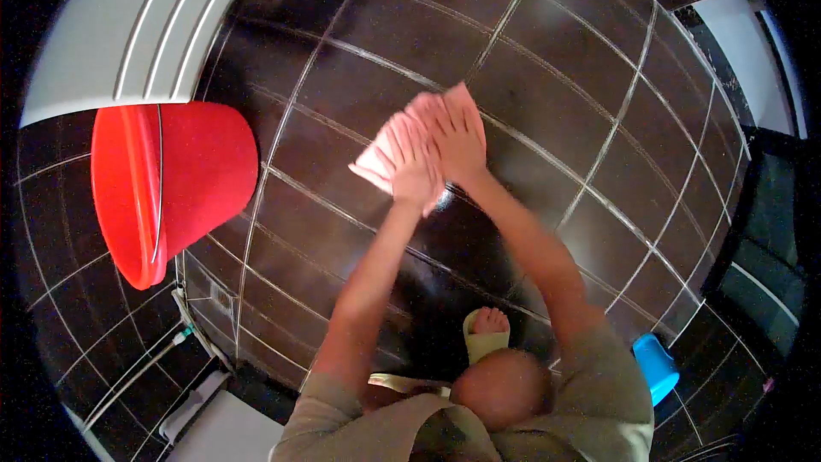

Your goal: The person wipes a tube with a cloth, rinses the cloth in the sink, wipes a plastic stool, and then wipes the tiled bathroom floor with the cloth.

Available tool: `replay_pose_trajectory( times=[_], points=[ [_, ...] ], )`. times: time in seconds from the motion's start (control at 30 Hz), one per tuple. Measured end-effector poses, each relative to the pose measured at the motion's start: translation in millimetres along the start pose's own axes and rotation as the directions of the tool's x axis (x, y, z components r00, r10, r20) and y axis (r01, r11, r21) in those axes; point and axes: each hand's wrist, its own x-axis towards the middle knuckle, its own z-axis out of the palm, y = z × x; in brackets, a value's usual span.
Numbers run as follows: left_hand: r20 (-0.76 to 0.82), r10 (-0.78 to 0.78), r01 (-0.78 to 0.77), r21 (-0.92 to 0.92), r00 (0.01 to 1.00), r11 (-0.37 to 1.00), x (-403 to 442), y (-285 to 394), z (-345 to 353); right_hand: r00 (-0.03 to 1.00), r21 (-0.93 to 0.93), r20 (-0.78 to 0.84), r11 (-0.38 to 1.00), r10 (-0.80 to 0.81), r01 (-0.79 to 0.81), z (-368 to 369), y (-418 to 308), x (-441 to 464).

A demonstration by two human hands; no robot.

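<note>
A pink cloth (473, 108) lies spread on dark brown floor tiles (419, 51) with pale grout lines. My left hand (412, 173) rests flat on its left part, fingers stretched out. Beside it, my right hand (460, 144) presses on the upper right part with its fingers spread. The two hands lie close together, and neither is wrapped round the cloth. Much of the cloth's middle is covered by them. A shiny patch shows on the floor just below the cloth.
A red bucket (209, 167) with a wire handle is at the left, below a pale ribbed panel (94, 34). A blue plastic container (656, 368) sits at lower right. My foot wears a pale slipper (487, 342). A thin hose or pipe (137, 385) runs at lower left.
</note>
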Motion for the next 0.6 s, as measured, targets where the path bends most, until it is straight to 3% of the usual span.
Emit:
replay_pose_trajectory(
  times=[0.07, 0.13, 0.2, 0.23, 0.27, 0.3, 0.33, 0.37, 0.4, 0.47, 0.57, 0.6],
  points=[
    [-0.043, -0.061, 0.065, 0.089, 0.997, 0.994, 31.3, 0.1, 11.3, 1.000, -0.027, 0.000, 1.000, -0.011, 0.011, 6.3, 14.9, 24.3],
    [0.086, -0.074, 0.072, 0.025, 0.994, 0.997, 37.0, 10.8, -1.9, 0.999, -0.019, -0.024, 0.999, -0.029, 0.028, 7.2, 23.8, 29.8],
    [0.248, -0.045, 0.054, -0.028, 0.968, 0.998, 19.6, 31.3, -31.8, 0.998, 0.046, -0.016, 0.997, 0.062, -0.061, -6.0, 28.1, 2.9],
    [0.067, 0.039, -0.040, 0.018, 0.997, 0.999, -2.2, 37.1, -8.8, 0.995, 0.046, -0.010, 0.994, 0.099, -0.098, -16.7, 29.1, -20.6],
    [0.070, 0.125, -0.120, -0.072, 0.990, 0.990, -25.7, 49.1, -3.6, 0.991, 0.048, -0.004, 0.990, 0.134, -0.133, -27.4, 30.7, -45.7],
    [0.170, 0.240, -0.216, -0.152, 0.956, 0.965, -48.6, 59.1, 2.9, 0.985, 0.049, 0.060, 0.985, 0.162, -0.165, -32.4, 34.3, -75.3],
    [0.065, 0.287, -0.280, -0.091, 0.956, 0.956, -80.8, 72.9, 19.0, 0.974, 0.048, 0.124, 0.979, 0.191, -0.198, -35.5, 37.1, -106.1],
    [0.274, 0.294, -0.216, -0.281, 0.916, 0.935, -108.0, 86.7, 14.4, 0.969, 0.039, 0.158, 0.979, 0.191, -0.200, -45.4, 37.3, -133.3],
    [0.198, 0.356, -0.301, -0.261, 0.913, 0.917, -121.9, 96.1, 4.0, 0.962, 0.027, 0.191, 0.979, 0.193, -0.202, -55.0, 34.9, -155.1],
    [0.166, 0.420, -0.354, -0.321, 0.892, 0.878, -134.4, 101.9, -5.2, 0.967, -0.011, 0.170, 0.981, 0.191, -0.192, -69.0, 26.7, -184.6],
    [0.071, 0.479, -0.445, -0.270, 0.875, 0.854, -130.5, 92.5, -0.8, 0.972, -0.005, 0.157, 0.984, 0.176, -0.177, -74.8, 32.8, -190.5],
    [0.100, 0.488, -0.445, -0.282, 0.867, 0.850, -126.1, 88.7, -10.1, 0.972, 0.013, 0.157, 0.984, 0.175, -0.179, -75.3, 32.0, -191.5]
  ],
)
